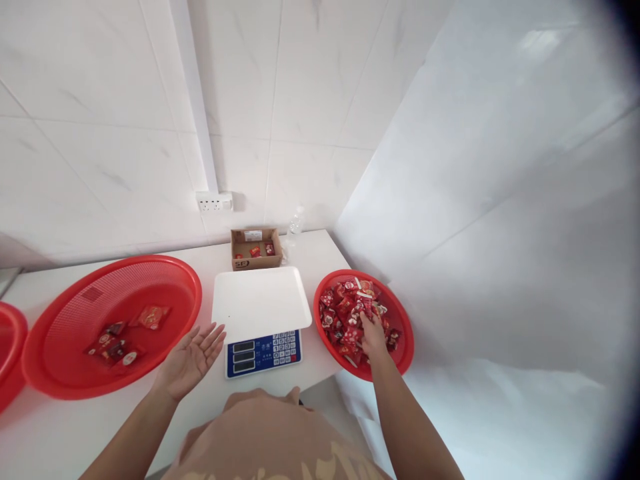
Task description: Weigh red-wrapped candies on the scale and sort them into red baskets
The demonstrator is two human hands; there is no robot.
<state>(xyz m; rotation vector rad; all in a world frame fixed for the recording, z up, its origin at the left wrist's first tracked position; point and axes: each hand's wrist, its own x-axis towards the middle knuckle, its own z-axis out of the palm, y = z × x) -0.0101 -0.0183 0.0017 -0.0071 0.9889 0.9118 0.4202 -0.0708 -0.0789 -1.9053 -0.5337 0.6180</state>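
Note:
My left hand (193, 360) is palm up with its fingers stretched out and nothing in it. It hovers between the large red basket (113, 277) and the scale. Several red wrapped packets (113, 347) lie in the bottom of that basket. My right hand (373, 335) reaches into a smaller red basket (407, 343) heaped with red packets (345, 307). Its fingertips pinch a red packet (365, 303) at the top of the heap. Between my hands stands a weighing scale (263, 353) with a bare white pan (260, 300) and a blue keypad panel.
Behind the scale sits a small cardboard box (256, 263) holding a few red packets. A clear plastic bottle (297, 221) stands by the wall, near a socket strip (215, 201). Part of another red basket (10, 353) shows at far left. A white wall closes off the right side.

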